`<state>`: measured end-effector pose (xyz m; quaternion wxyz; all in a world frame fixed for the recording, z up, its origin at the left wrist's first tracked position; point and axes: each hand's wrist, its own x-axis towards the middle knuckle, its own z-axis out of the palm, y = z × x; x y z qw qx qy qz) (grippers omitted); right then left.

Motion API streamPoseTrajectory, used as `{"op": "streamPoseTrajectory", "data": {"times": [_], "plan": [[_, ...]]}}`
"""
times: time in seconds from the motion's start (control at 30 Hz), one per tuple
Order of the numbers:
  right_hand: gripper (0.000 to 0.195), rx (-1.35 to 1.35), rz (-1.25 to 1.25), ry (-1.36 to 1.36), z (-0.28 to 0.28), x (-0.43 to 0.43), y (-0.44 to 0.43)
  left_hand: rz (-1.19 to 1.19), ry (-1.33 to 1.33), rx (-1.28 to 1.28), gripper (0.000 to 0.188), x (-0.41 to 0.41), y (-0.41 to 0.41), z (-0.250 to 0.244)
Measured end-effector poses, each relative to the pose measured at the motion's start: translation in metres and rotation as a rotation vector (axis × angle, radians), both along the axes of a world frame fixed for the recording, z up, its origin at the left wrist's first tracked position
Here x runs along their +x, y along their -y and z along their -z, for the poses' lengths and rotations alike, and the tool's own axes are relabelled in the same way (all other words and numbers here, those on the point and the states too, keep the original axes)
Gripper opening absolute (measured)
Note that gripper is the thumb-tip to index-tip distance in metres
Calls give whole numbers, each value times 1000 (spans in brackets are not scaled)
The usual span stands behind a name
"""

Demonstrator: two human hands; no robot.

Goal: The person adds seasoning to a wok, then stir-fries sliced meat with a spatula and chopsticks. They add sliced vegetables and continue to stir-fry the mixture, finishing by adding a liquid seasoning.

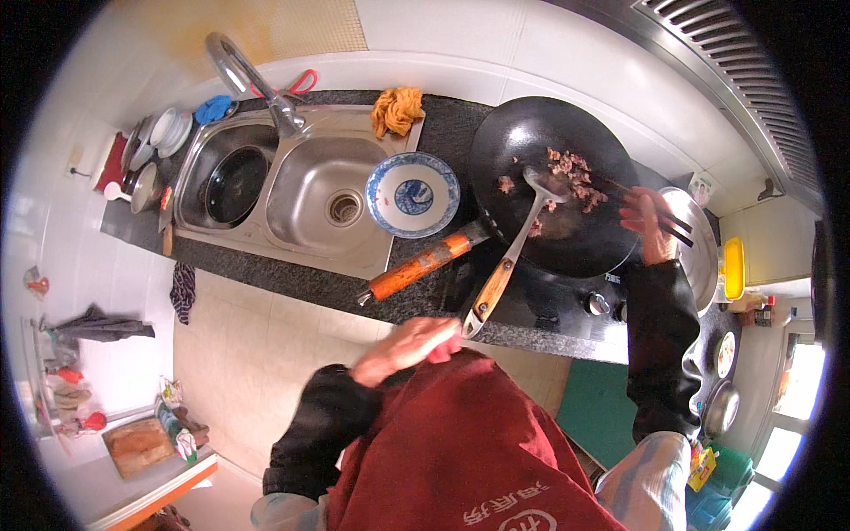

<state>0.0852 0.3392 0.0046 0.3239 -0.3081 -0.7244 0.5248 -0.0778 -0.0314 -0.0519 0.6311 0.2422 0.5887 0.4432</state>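
Observation:
My right hand (647, 222) grips a pair of dark chopsticks (679, 229) over the right side of a black wok (561, 255). Their thin ends point toward browned pieces of minced meat (578, 176) in the wok. A metal wok spatula (529, 222) with a wooden handle section leans across the wok's near rim, its blade beside the meat. Blurred, my left hand (418, 342) is at the end of the spatula handle; whether its fingers close on it is unclear. The wok's wooden handle (422, 265) points toward the lower left.
A blue-and-white bowl (412, 166) stands between the wok and a steel double sink (305, 166) with a faucet (246, 73). An orange cloth (397, 111) lies on the sink's back edge. A large metal lid or pan (697, 259) is right of the wok. A range hood (737, 79) hangs above.

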Motion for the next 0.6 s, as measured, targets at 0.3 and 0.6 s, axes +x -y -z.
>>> {"op": "streamPoseTrajectory", "data": {"times": [0.3,0.6], "plan": [[36,89,311,-122,-12,-6,23,-177,-157,-132,29,-121,24,64],[43,133,495,-131,-13,-2,52,-97,-160,-38,22,-211,70,74]]}}
